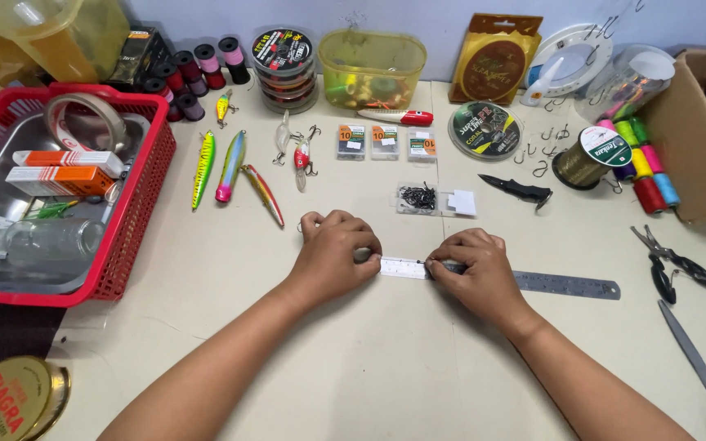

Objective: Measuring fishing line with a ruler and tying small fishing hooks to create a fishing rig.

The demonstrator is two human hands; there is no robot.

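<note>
A steel ruler (549, 282) lies flat across the middle of the pale table (353, 367). My left hand (335, 249) is curled over its left end, pinching something small that is hidden under the fingers. My right hand (471, 265) presses on the ruler a little further right, fingertips pinched at a small dark point against the ruler's edge. A short bare stretch of ruler shows between the two hands. What runs between the fingers is too thin to make out.
A red basket (136, 208) with boxes and tape stands at left. Fishing lures (230, 167), line spools (286, 61), hook packets (386, 140), an open hook box (418, 198), a black knife (518, 189), thread spools (643, 167), pliers (673, 263), scissors (700, 367) and a cardboard box (696, 131) surround the hands.
</note>
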